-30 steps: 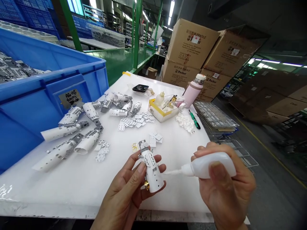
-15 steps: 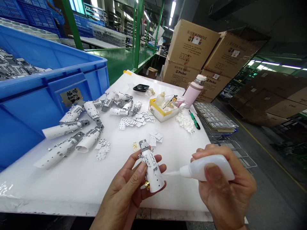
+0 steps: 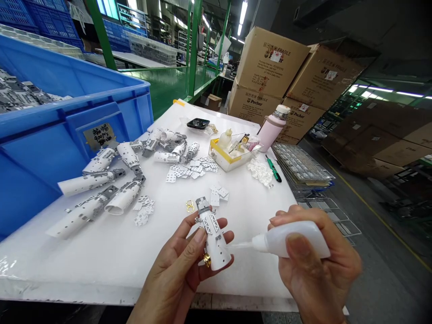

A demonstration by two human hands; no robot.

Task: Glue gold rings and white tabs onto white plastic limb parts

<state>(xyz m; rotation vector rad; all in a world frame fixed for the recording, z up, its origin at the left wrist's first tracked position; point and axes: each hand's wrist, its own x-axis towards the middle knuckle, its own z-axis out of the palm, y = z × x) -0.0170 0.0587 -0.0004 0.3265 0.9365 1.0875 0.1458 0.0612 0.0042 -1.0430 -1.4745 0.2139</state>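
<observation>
Nearby, blue plastic crate (image 3: 77,130) (grey parts (image 3: 20,92) inside)

Left hand (image 3: 172,270) and right hand (image 3: 313,274) both grip.

A big blue plastic crate (image 3: 74,121) sits by the white table (image 3: 84,265), full of gray metal bits. On the table, a pink drink flask (image 3: 272,130) stands beside a clear plastic box with yellow edges (image 3: 229,157). A green craft knife (image 3: 272,168) lies near them. Tall brown cardboard boxes (image 3: 270,63) are piled up behind the table, and a wire rack of shiny metal sheets (image 3: 300,164) sits by its edge.
</observation>
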